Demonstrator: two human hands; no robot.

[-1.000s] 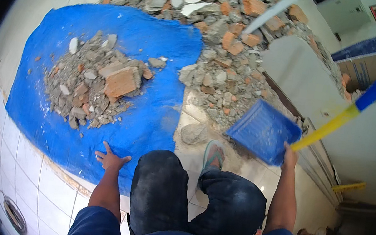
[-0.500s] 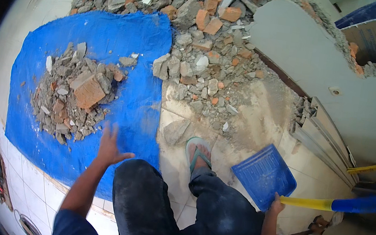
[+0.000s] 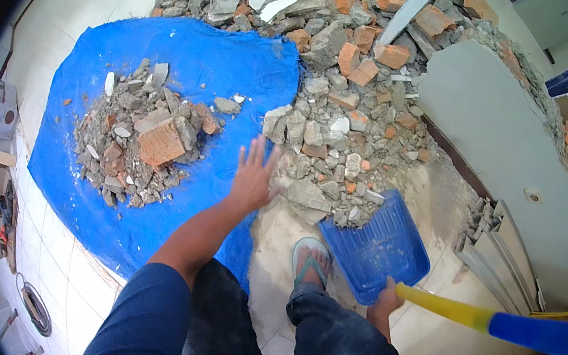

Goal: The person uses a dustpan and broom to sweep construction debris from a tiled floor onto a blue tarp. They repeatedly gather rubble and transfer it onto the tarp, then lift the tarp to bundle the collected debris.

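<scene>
My right hand [image 3: 386, 301] grips a blue dustpan [image 3: 387, 244] where its yellow and blue handle [image 3: 447, 307] meets the pan. The dustpan's front edge meets the loose rubble [image 3: 333, 163], and a few grey pieces overlap its far left corner. My left hand [image 3: 253, 180] is open, fingers spread, over the right edge of a blue tarp [image 3: 223, 198]. Just right of that hand lies a flat grey chunk [image 3: 307, 197]; whether they touch, I cannot tell. A heap of broken brick and mortar [image 3: 140, 143] sits on the tarp.
A larger pile of bricks and concrete [image 3: 332, 39] spreads across the back, with a pale metal strip [image 3: 413, 10] leaning in it. On the right stand a broken wall [image 3: 483, 104] and stacked long panels [image 3: 505, 259]. My sandalled foot [image 3: 312, 261] is beside the dustpan.
The dustpan has moved forward and left against the rubble, in my right hand. My left hand has swung right and forward, from over the tarp toward the rubble's edge.
</scene>
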